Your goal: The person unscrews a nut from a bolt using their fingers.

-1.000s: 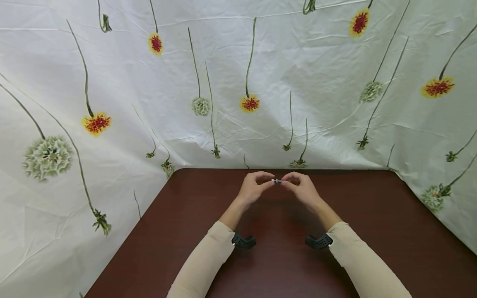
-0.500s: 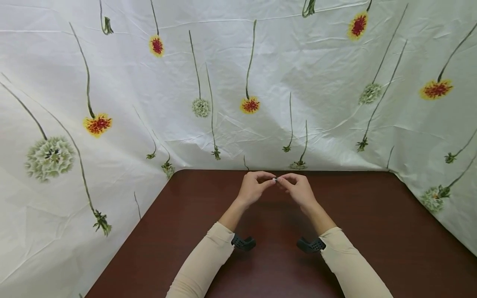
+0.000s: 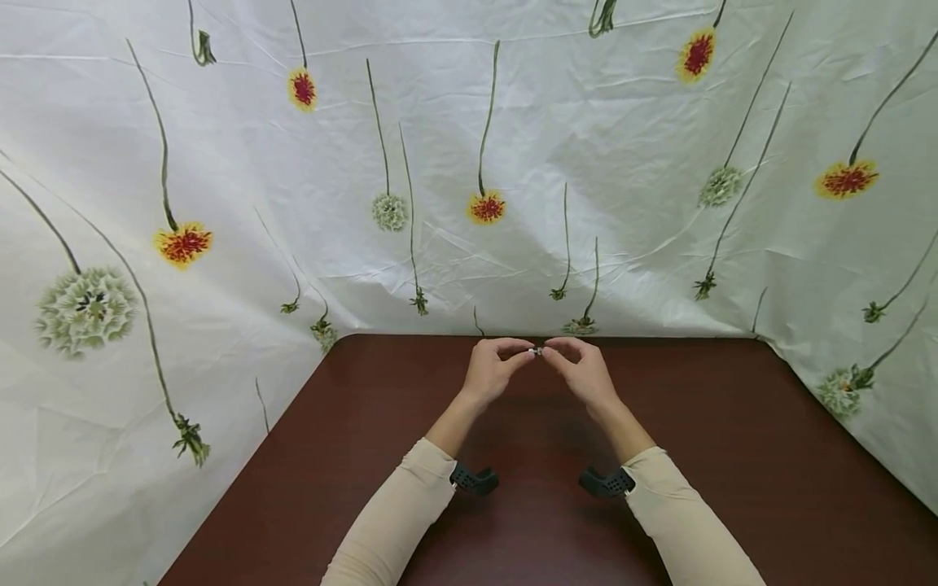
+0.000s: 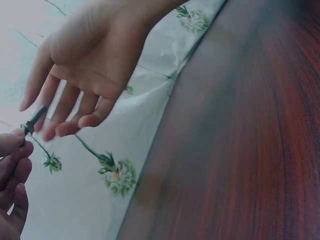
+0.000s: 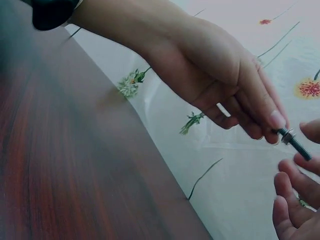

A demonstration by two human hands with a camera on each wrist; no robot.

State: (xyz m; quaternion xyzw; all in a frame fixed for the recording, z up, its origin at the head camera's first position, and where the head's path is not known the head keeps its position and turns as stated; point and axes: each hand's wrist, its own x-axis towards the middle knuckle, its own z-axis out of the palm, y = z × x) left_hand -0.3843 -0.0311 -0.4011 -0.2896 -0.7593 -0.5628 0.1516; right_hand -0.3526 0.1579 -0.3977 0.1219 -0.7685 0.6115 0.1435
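Note:
A small dark threaded bolt [image 5: 301,148] carries a metal nut [image 5: 288,136] partway along its shank. My left hand [image 3: 486,373] pinches one end of the bolt between thumb and fingertips, and its thumb [image 5: 276,119] lies over that end. My right hand [image 3: 584,373] is at the free end, thumb and index finger parted around the bolt's tip, the other fingers loosely extended. In the left wrist view, the right hand [image 4: 95,65] shows its palm beside the bolt [image 4: 35,120]. In the head view only a little of the bolt shows between the hands.
Both hands are above the far part of a dark red-brown wooden table [image 3: 410,423]. Behind and beside it hangs a white cloth [image 3: 440,146] printed with flowers. Black bands [image 3: 475,478] are on both wrists, below light sleeves.
My right hand has moved left along the bolt toward my left hand, then its thumb and index finger have parted slightly. The left hand still pinches the bolt.

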